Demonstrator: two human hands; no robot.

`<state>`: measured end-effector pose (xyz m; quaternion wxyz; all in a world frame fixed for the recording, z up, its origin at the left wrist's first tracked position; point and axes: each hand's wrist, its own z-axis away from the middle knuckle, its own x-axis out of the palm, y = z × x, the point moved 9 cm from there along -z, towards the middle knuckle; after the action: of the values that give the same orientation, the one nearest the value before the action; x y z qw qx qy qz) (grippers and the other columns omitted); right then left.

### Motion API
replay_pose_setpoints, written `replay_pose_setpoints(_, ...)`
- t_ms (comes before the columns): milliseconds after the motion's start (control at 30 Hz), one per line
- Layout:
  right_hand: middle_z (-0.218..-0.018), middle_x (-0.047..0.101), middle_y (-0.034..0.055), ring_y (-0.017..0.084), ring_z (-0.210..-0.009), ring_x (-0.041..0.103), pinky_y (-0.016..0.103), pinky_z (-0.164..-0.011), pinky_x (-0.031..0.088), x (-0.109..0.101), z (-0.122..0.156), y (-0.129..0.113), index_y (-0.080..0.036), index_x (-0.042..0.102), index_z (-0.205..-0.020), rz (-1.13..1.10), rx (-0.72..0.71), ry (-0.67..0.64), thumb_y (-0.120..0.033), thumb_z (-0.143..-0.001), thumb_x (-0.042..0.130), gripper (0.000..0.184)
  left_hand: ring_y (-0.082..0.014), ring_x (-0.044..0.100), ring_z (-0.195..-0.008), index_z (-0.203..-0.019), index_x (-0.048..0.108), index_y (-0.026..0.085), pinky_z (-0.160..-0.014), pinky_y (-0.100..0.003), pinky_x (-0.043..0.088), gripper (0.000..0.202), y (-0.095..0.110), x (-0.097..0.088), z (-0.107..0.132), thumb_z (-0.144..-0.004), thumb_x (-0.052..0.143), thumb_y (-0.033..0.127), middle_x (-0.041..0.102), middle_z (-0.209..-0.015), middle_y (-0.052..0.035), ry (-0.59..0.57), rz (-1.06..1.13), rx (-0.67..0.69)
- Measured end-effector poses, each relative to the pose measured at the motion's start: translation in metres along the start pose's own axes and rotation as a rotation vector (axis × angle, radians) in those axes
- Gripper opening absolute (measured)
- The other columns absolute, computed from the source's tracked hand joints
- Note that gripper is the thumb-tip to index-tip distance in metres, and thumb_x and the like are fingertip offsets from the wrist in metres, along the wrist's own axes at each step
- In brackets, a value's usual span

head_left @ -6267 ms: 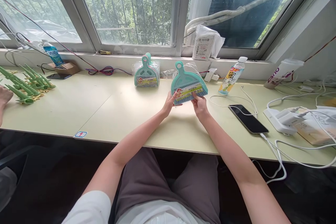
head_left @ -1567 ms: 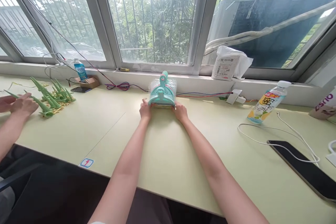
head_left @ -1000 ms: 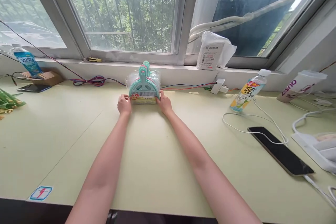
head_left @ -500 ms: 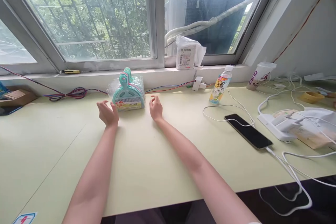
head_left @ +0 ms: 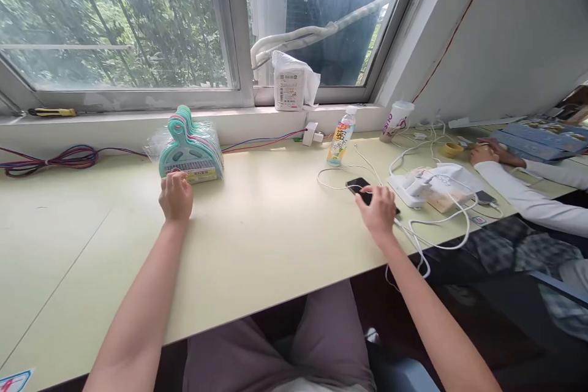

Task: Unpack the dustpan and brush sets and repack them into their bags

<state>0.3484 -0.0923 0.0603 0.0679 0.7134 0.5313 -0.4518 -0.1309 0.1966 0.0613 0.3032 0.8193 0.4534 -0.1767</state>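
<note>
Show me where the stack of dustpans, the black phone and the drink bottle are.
stack of dustpans (head_left: pixel 186 156), head view, front pan's teal face.
black phone (head_left: pixel 357 185), head view, its uncovered far end.
drink bottle (head_left: pixel 339 146), head view, its label.

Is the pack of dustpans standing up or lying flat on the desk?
Standing up: the pack of dustpans rests on its wide edge, handles pointing up.

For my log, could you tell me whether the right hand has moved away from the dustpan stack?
Yes: right hand went rightward from the dustpan stack to the phone.
</note>
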Motion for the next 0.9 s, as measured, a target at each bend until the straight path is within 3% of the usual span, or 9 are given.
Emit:
replay_pose_setpoints(100,-0.116,0.056,0.0152,0.034,-0.115,0.045,0.047,-0.091,0.039,-0.004,0.002,0.074,-0.019,0.054,-0.109,0.109,0.145,-0.173,-0.056,-0.081,0.049,0.047,-0.0237,0.054,-0.106,-0.101,0.054,0.023,-0.074,-0.030,0.044,0.022,0.005,0.001,0.008,-0.082,0.050,0.014,0.064,-0.097,-0.0056,-0.054,0.050,-0.033)
replay_pose_setpoints(200,-0.134,0.047,0.0192,0.035,-0.125,0.041,0.046,-0.096,0.038,0.013,0.002,0.101,-0.017,0.039,-0.132,0.100,0.189,-0.344,-0.063,-0.075,0.054,0.075,-0.0234,0.054,-0.106,-0.098,0.056,0.024,-0.071,-0.028,0.042,0.019,0.012,0.000,0.016,-0.082,0.052,0.015,0.064,-0.096,-0.0044,-0.088,0.050,-0.034)
replay_pose_setpoints(333,-0.140,0.045,0.0191,0.036,-0.128,0.042,0.049,-0.099,0.034,0.039,-0.012,0.098,-0.019,0.023,-0.143,0.043,0.232,-0.430,-0.060,-0.072,0.060,0.089,-0.0236,0.053,-0.103,-0.090,0.058,0.022,-0.066,-0.028,0.037,0.010,0.021,-0.006,0.024,-0.086,0.050,0.018,0.064,-0.094,-0.0056,-0.108,-0.017,0.002)
replay_pose_setpoints(500,-0.135,0.051,0.0168,0.036,-0.127,0.042,0.049,-0.099,0.033,0.047,-0.028,0.086,-0.022,0.032,-0.138,0.064,0.228,-0.362,-0.054,-0.073,0.063,0.079,-0.0213,0.053,-0.097,-0.087,0.060,0.021,-0.060,-0.027,0.033,0.014,0.024,-0.010,0.026,-0.086,0.048,0.016,0.064,-0.093,-0.0052,-0.122,-0.052,0.011)
replay_pose_setpoints(667,-0.132,0.053,0.0165,0.036,-0.125,0.043,0.049,-0.095,0.036,0.034,-0.013,0.079,-0.022,0.031,-0.137,0.080,0.225,-0.329,-0.051,-0.072,0.064,0.079,-0.0186,0.053,-0.086,-0.087,0.062,0.021,-0.062,-0.027,0.036,0.009,0.017,-0.010,0.021,-0.086,0.053,0.020,0.065,-0.086,-0.0039,-0.095,-0.017,-0.021)
replay_pose_setpoints(900,-0.124,0.058,0.0144,0.034,-0.116,0.051,0.047,-0.092,0.039,-0.002,0.036,0.056,-0.023,0.033,-0.129,0.104,0.184,-0.309,-0.052,-0.071,0.064,0.072,-0.0190,0.053,-0.081,-0.089,0.062,0.020,-0.071,-0.029,0.042,0.010,0.008,-0.004,0.018,-0.086,0.054,0.024,0.065,-0.084,-0.0047,-0.096,0.028,-0.077)
